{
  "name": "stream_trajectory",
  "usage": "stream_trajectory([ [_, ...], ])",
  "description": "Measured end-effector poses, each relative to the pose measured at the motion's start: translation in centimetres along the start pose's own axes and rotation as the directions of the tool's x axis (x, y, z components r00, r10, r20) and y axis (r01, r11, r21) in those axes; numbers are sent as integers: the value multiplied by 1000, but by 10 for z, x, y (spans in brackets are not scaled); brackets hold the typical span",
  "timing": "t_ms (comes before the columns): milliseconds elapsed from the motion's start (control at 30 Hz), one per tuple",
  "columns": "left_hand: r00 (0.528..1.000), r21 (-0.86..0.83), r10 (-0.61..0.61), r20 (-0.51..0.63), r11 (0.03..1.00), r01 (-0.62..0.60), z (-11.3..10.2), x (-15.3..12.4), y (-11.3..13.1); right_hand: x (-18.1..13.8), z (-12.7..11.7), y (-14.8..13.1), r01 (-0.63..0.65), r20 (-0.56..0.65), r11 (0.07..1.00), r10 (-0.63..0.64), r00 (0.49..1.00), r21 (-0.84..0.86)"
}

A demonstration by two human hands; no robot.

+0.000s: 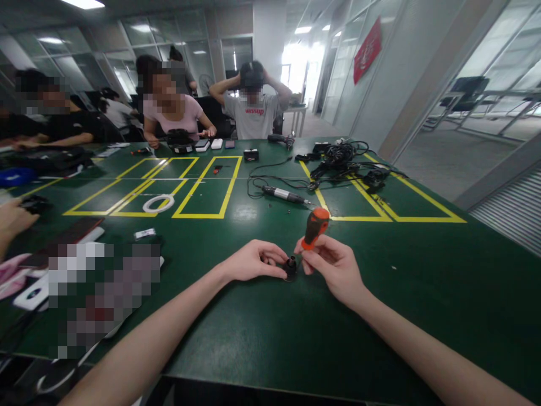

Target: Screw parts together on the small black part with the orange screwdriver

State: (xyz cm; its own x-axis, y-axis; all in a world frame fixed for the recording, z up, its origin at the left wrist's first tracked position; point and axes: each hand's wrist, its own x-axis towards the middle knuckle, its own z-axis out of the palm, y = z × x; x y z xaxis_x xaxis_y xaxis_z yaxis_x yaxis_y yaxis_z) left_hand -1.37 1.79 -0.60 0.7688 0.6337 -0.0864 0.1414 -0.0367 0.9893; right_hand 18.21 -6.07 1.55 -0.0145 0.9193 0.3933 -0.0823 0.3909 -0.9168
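Note:
Around a small dark round part (290, 267) on the green table, my left hand (257, 260) is closed, thumb in front and fingers behind. A short metallic post stands up from the middle of that part. In my right hand (333, 265) is a stubby screwdriver (316, 226) with an orange and dark handle, held near its lower end by thumb and fingers. The handle leans up and slightly right. Its tip is hidden by my fingers, just right of the dark part; I cannot tell whether they touch.
An electric screwdriver (285, 195) with a cord lies beyond my hands. Tangled black cables (342, 158) are piled at the back right. A white ring (158, 203) lies on the yellow-taped table (422, 270). Several people sit across; another person's hand (14, 220) is at the left.

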Motion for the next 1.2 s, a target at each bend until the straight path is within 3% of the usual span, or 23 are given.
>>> stream_trajectory([
  [267, 997, -93, -54, 52, 994, 59, -3, 2, -5, 0, 0, 0, -45, 29, 996, 43, 999, 80],
  [600, 1000, 65, 8, 24, 998, -10, -2, -1, 0, 4, -3, -2, -62, 3, 998, 63, 998, -32],
  [933, 999, 140, 37, 40, 989, -43, -2, 0, 2, 4, 0, 3, -140, 15, 981, 139, 990, 135],
  [1200, 999, 190, 47, 16, 981, -49, -1, -2, 4, 5, 0, 6, -171, 6, 977, 172, 985, 130],
])
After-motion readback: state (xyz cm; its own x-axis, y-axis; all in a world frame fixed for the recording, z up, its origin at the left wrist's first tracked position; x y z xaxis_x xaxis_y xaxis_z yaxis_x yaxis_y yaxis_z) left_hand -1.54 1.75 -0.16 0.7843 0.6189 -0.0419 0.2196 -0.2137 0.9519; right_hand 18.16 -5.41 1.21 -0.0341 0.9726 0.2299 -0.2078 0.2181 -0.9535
